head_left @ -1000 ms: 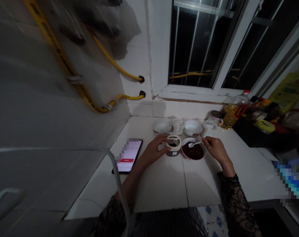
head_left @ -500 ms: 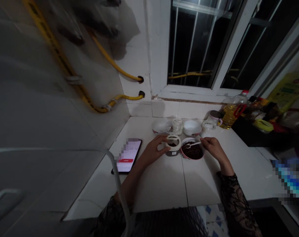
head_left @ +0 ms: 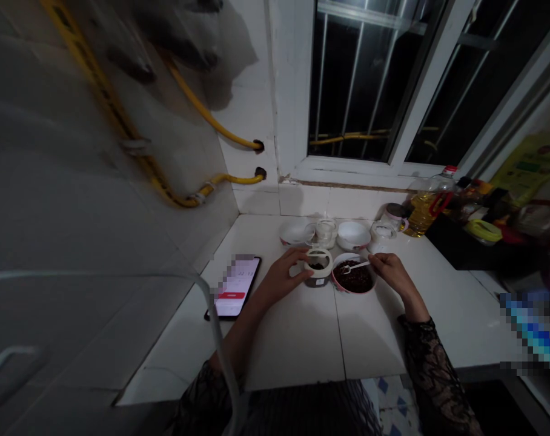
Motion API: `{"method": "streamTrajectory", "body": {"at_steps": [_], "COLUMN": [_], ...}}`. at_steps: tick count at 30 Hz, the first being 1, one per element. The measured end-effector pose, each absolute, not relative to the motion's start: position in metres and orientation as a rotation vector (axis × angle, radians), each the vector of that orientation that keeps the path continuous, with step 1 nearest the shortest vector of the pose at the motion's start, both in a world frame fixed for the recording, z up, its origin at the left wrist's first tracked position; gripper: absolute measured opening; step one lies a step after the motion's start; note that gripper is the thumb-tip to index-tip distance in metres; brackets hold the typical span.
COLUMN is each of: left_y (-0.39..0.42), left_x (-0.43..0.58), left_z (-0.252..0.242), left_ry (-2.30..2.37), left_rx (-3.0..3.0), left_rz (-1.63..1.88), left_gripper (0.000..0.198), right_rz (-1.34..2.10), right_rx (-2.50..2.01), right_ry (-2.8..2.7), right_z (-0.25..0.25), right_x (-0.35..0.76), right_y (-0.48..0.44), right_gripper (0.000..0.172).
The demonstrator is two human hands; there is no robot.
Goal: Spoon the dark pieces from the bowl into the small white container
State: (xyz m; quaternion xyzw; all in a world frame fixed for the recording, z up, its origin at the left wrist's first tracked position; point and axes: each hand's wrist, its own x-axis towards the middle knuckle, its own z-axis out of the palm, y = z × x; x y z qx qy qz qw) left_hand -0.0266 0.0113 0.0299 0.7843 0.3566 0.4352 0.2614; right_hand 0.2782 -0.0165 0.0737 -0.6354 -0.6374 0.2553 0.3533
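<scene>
My left hand [head_left: 281, 275] is wrapped round a small jar [head_left: 318, 269] with a wide pale rim and dark contents. Right beside it stands a pink-rimmed bowl [head_left: 354, 278] full of dark beans. My right hand [head_left: 393, 272] pinches the handle of a small white spoon [head_left: 354, 265], whose bowl lies over the beans near the jar. Both stand on the white tiled counter [head_left: 302, 339].
A lit phone [head_left: 235, 286] lies left of the jar. Behind are two white bowls [head_left: 353, 235], two small glass jars [head_left: 326, 231] and a lidded cup [head_left: 395, 215]. An oil bottle [head_left: 427, 209] and cluttered packages stand at the right by the window. Yellow pipes [head_left: 197, 194] run along the left wall.
The spoon's bowl has shifted slightly left over the beans toward the jar. My left hand keeps its hold on the jar.
</scene>
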Motion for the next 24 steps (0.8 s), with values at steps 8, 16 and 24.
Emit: {"method": "streamTrajectory", "body": {"at_steps": [8,16,24], "left_y": [0.011,0.011,0.011], "left_x": [-0.027,-0.027,-0.027], "left_z": [0.032,0.030,0.030], "left_ry": [0.978,0.977,0.959], "left_rx": [2.124,2.100,2.103], "left_rz": [1.179,1.168,1.183], "left_gripper": [0.018,0.019,0.018], "right_rz": [0.771,0.840,0.309], "right_rx": [-1.619,-1.561,-1.421], "right_ry": [-1.601,-1.480,-1.612], "right_z": [0.069,0.072,0.076], "right_x": [0.278,0.276,0.228], "right_y": [-0.012,-0.011,-0.027], "right_gripper": [0.056,0.059,0.055]}}
